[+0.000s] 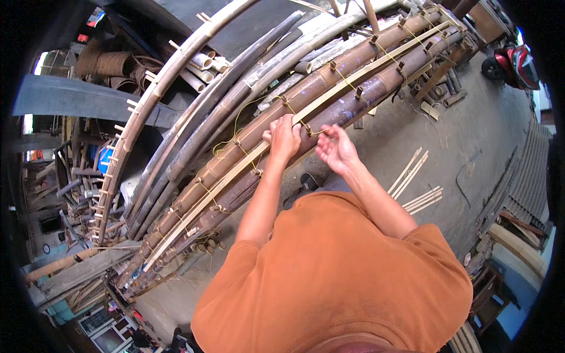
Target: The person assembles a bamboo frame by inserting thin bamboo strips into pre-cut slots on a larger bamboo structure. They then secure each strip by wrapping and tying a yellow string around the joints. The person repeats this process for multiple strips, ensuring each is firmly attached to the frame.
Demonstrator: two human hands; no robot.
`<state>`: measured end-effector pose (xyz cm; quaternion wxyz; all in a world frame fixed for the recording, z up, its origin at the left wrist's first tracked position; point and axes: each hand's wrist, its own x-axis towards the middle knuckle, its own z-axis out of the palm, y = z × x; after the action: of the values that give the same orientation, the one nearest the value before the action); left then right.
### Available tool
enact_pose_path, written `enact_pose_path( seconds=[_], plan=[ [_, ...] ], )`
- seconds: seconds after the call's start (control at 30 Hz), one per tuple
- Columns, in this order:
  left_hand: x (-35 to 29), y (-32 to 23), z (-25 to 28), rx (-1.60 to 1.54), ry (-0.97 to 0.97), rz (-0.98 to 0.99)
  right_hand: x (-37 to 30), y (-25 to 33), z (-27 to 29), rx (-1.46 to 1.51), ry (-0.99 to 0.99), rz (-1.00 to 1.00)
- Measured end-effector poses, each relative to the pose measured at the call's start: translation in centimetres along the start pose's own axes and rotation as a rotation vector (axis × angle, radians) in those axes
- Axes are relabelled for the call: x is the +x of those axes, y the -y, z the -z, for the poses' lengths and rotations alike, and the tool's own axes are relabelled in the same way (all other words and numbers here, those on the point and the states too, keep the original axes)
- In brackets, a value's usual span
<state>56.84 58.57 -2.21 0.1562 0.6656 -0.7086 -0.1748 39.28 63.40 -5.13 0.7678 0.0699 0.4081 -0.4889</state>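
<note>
Two long brown bamboo poles run side by side across the view, the far pole (347, 57) and the near pole (376, 87), with short pegs standing out of them. A pale split-bamboo strip (341, 83) lies lengthwise between them. My left hand (283, 139) is closed over this strip, its fingertips partly hidden. Thin yellow cord (316, 132) runs from a peg (308, 130) on the near pole to my right hand (337, 150), which pinches it between thumb and fingers, palm turned up. More cord is looped from peg to peg along both poles.
Beyond the poles lie grey bamboo lengths (235, 94) and a curved pegged pole (141, 112). Pale strips (422, 200) lie on the concrete floor (471, 141) to my right. A red motorcycle (518, 67) stands at the far right; bamboo offcuts (453, 97) lie near it.
</note>
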Motion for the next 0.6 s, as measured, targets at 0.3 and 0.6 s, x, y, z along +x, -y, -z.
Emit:
enact_pose_path(
  seconds=[0.3, 0.6],
  plan=[
    [0.4, 2.2, -4.8, 0.034, -0.157, -0.041, -3.1, -1.7, -17.4, -1.906, 0.728, 0.600],
    [1.1, 0.6, -4.5, -0.108, -0.316, -0.016, 7.7, 5.8, -16.4, -1.303, 0.778, 0.492]
  ],
)
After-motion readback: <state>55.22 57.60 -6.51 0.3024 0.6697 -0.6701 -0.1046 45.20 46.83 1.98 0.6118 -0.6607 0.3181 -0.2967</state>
